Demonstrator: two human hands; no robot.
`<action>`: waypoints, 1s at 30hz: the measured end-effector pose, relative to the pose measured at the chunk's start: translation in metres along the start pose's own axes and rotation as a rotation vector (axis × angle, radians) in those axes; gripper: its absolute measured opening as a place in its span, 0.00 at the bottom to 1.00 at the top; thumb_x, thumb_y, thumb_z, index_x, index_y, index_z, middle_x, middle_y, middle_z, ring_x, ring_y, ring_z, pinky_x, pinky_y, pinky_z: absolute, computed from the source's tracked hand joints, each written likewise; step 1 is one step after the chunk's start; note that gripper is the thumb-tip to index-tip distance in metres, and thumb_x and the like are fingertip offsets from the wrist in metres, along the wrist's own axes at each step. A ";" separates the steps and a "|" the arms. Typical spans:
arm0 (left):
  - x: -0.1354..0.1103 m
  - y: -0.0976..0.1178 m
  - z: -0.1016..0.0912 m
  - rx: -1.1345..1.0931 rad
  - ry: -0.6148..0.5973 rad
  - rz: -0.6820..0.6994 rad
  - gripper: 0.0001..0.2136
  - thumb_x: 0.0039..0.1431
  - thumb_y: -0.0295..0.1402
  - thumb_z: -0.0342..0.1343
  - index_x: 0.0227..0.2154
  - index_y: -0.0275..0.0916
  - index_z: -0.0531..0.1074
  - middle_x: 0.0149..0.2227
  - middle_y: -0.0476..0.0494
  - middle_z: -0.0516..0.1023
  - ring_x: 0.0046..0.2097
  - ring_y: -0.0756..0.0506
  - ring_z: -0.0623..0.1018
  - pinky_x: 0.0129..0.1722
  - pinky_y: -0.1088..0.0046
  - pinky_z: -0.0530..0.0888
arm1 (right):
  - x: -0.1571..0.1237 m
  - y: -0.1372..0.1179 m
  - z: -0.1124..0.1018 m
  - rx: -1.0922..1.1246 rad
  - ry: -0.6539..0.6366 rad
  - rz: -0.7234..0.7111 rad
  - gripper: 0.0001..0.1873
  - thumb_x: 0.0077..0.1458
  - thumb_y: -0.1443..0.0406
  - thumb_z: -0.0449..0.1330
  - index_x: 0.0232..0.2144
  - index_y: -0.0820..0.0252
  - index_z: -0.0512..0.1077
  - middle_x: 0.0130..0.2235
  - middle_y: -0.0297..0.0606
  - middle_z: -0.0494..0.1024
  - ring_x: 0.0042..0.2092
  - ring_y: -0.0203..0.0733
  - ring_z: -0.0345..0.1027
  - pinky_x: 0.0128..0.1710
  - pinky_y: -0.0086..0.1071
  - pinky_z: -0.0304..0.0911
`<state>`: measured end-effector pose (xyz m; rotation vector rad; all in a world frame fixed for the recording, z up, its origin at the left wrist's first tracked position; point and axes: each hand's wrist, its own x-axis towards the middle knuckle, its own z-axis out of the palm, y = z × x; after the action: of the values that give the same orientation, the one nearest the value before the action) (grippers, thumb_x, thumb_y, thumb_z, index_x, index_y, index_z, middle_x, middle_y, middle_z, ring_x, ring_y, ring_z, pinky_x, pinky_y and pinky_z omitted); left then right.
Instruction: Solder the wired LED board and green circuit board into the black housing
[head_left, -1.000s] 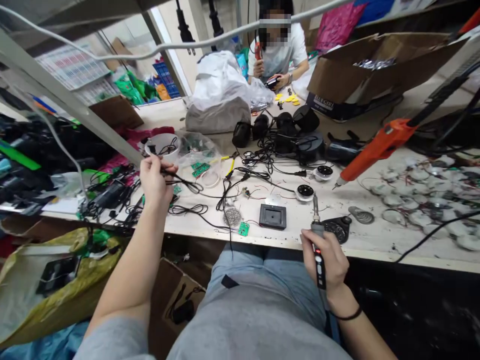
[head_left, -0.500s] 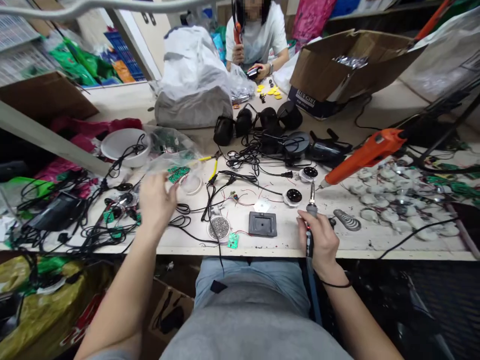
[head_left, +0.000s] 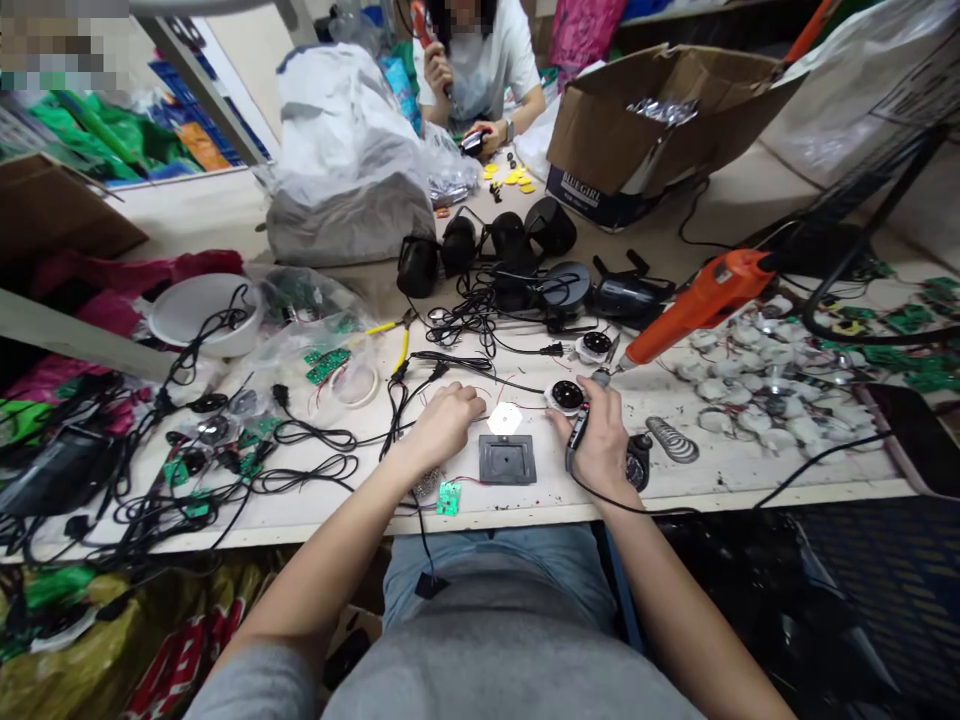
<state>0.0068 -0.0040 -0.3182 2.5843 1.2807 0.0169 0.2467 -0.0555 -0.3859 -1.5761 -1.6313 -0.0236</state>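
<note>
My right hand [head_left: 600,440] is wrapped around a soldering iron [head_left: 577,430], its tip pointing away from me. Its thumb and fingers are close to a round black-faced, white-rimmed part [head_left: 565,395]; whether they touch it I cannot tell. My left hand [head_left: 446,428] is closed in a pinch by thin red wires; what sits between its fingertips is hidden. Below the hands lie a dark rectangular tray [head_left: 508,460] and a pale hexagonal piece [head_left: 505,419]. A green circuit board [head_left: 448,498] lies near the table edge. My left wrist partly covers a dish of metallic grains [head_left: 427,484].
An orange electric screwdriver [head_left: 697,305] hangs at right, above many white round parts [head_left: 765,390]. Black cables [head_left: 322,450] tangle at left beside a white bowl [head_left: 202,310]. Yellow-handled pliers [head_left: 401,345] lie behind. Across the table, a person [head_left: 480,80] holds a tool.
My left hand has moved right from the plastic bag to the red wires, closing its fingers. My right hand has shifted up and left with the soldering iron, towards the round part. The view has shifted.
</note>
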 end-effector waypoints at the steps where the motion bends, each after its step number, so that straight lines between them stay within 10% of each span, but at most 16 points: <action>1: -0.001 0.000 0.000 -0.018 -0.002 -0.007 0.16 0.56 0.13 0.47 0.34 0.37 0.76 0.38 0.37 0.78 0.44 0.38 0.74 0.45 0.61 0.72 | 0.001 0.000 0.001 0.012 0.001 0.001 0.24 0.67 0.56 0.59 0.60 0.58 0.66 0.49 0.48 0.72 0.47 0.50 0.73 0.44 0.42 0.73; 7: -0.008 0.021 0.010 -0.413 0.214 -0.090 0.08 0.62 0.25 0.58 0.43 0.38 0.76 0.42 0.39 0.80 0.46 0.40 0.78 0.49 0.59 0.76 | 0.007 -0.017 -0.003 0.094 0.074 0.011 0.24 0.64 0.56 0.64 0.57 0.59 0.67 0.47 0.45 0.74 0.42 0.46 0.74 0.41 0.40 0.74; 16: -0.019 0.062 0.037 -1.087 0.565 -0.222 0.29 0.49 0.27 0.65 0.57 0.40 0.72 0.50 0.39 0.76 0.44 0.43 0.80 0.48 0.63 0.80 | 0.007 -0.074 -0.018 0.219 0.083 -0.118 0.23 0.65 0.57 0.64 0.58 0.57 0.67 0.44 0.42 0.73 0.38 0.44 0.75 0.38 0.38 0.75; 23: -0.033 0.038 0.037 -1.708 0.542 -0.409 0.28 0.38 0.33 0.76 0.47 0.38 0.79 0.48 0.41 0.82 0.50 0.40 0.80 0.57 0.62 0.74 | -0.001 -0.102 -0.020 0.399 0.033 -0.288 0.24 0.64 0.73 0.61 0.59 0.55 0.66 0.46 0.42 0.77 0.45 0.44 0.78 0.45 0.39 0.78; 30: -0.046 0.021 0.036 -1.817 0.473 -0.405 0.28 0.34 0.30 0.78 0.44 0.39 0.82 0.46 0.41 0.82 0.50 0.41 0.79 0.59 0.63 0.71 | 0.002 -0.101 -0.015 0.393 0.048 -0.262 0.21 0.63 0.74 0.61 0.56 0.56 0.68 0.43 0.39 0.77 0.43 0.43 0.77 0.43 0.37 0.77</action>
<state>-0.0009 -0.0602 -0.3435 0.7483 0.9611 1.1289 0.1719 -0.0831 -0.3226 -1.0541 -1.6752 0.1134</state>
